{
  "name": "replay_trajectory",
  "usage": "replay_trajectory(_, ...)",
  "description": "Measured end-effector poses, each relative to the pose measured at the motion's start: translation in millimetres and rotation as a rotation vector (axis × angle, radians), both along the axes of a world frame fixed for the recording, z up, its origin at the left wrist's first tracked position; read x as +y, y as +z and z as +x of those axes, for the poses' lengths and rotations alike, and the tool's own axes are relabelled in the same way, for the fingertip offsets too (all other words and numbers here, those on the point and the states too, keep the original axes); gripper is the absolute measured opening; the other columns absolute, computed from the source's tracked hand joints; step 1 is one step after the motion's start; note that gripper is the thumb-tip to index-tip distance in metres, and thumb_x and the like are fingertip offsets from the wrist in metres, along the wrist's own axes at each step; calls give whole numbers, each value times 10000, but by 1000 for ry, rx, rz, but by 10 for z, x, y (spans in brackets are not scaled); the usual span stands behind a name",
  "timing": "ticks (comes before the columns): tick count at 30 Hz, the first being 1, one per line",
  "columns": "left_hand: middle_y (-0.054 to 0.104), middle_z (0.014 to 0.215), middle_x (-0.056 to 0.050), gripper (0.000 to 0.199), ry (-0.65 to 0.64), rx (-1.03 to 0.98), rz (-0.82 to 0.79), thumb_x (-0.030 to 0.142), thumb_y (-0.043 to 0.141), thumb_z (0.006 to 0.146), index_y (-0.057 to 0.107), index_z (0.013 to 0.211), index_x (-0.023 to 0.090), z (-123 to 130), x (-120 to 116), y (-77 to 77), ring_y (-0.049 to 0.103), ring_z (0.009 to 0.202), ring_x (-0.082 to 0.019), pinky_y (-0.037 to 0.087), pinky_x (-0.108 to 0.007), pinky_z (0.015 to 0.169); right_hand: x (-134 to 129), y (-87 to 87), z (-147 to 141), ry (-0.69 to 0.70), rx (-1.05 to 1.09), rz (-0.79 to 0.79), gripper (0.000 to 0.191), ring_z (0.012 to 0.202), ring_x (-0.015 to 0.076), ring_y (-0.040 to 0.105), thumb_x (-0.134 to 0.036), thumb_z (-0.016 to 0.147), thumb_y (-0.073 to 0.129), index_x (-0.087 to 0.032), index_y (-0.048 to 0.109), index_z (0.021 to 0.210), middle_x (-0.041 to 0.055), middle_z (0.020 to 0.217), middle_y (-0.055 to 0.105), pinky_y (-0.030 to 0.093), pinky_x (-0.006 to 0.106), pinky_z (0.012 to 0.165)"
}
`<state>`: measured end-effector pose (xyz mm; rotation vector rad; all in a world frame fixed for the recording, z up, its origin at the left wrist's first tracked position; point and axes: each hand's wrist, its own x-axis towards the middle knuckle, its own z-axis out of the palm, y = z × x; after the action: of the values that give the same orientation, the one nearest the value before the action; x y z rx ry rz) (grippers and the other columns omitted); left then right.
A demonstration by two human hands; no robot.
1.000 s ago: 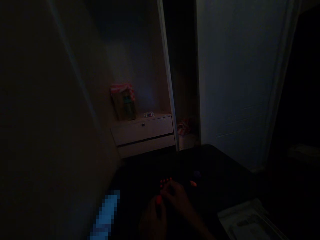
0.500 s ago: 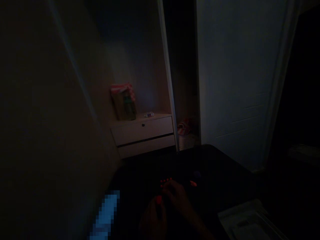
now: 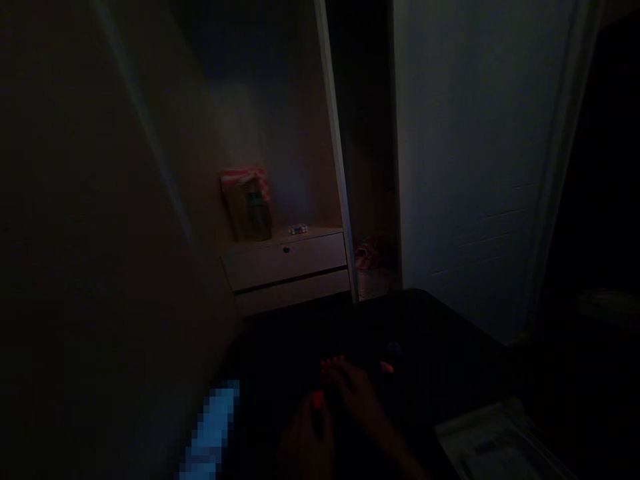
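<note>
The scene is very dark. My left hand [image 3: 307,437] is closed around a small bright red object [image 3: 318,399] that shows at its fingertips. To its right, my right hand [image 3: 354,392] reaches over the black table, its fingertips beside a group of small red dots [image 3: 330,363]. Its fingers look bent together, and whatever they might hold is too dark to make out. An orange-red piece [image 3: 387,367] lies to the right of that hand, with a dark bluish object [image 3: 393,349] just behind it.
The black table [image 3: 420,320] bears a pale flat packet [image 3: 500,440] at the right front. Beyond stands a cabinet with drawers [image 3: 290,263], a bag with a red-and-white top [image 3: 247,203] and a small colourful item [image 3: 299,229]. A pale door panel [image 3: 470,147] is at the right.
My right hand has shifted slightly, its fingers now a little further forward over the red dots. My left hand has hardly moved and still has the red object.
</note>
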<state>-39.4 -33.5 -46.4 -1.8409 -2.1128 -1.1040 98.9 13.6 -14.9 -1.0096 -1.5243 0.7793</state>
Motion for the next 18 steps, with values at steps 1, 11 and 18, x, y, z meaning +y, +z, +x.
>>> replay_trajectory(1,796,1099,-62,371,7,-2,5,405,451,962,745,1113,239,3,1,-2,753,906,-220,540,-293,774,2,-2,-2,3,10,-3,342,1024,256,715,-435,1001,502,-209,738,1101,94,1083,778,523,372,939)
replay_trajectory(11,797,1089,-70,403,0,-24,4,418,432,959,745,1119,220,20,7,-5,755,931,-234,553,-320,811,-44,95,-12,32,15,-21,282,935,240,732,-436,966,574,-215,730,1043,75,1034,784,549,335,835)
replay_trajectory(18,797,1097,-69,371,-1,2,-6,400,462,958,750,1103,217,5,-1,1,760,920,-229,560,-311,799,-28,27,7,14,-41,26,166,1009,248,711,-282,929,602,-223,736,1008,71,1065,772,528,362,910)
